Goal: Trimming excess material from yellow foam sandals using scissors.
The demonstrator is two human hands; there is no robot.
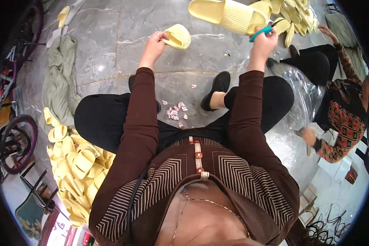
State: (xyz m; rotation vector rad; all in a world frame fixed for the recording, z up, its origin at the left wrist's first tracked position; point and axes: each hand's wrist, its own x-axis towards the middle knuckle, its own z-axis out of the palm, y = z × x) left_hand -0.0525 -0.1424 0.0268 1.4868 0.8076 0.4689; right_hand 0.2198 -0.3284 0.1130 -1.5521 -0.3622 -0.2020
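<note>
My left hand (155,46) is closed on the edge of a pale yellow slipper (183,33), held above the grey floor. In my right hand (265,44) is a pair of scissors (259,34) with teal handles, its dark blades pointing away to the upper right. Just beyond that hand lies another yellow slipper (235,17), its flat sole stretching to the left; whether the hand touches it I cannot tell. More yellow slippers (293,12) are heaped past the scissors at the top right.
A big pile of yellow slippers (78,164) lies by my left leg, near a grey-green cloth (59,74). Small pink-and-white scraps (176,110) litter the floor between my feet. At right sits a co-worker (344,115) beside clear plastic (299,90). Bicycles (18,141) stand at left.
</note>
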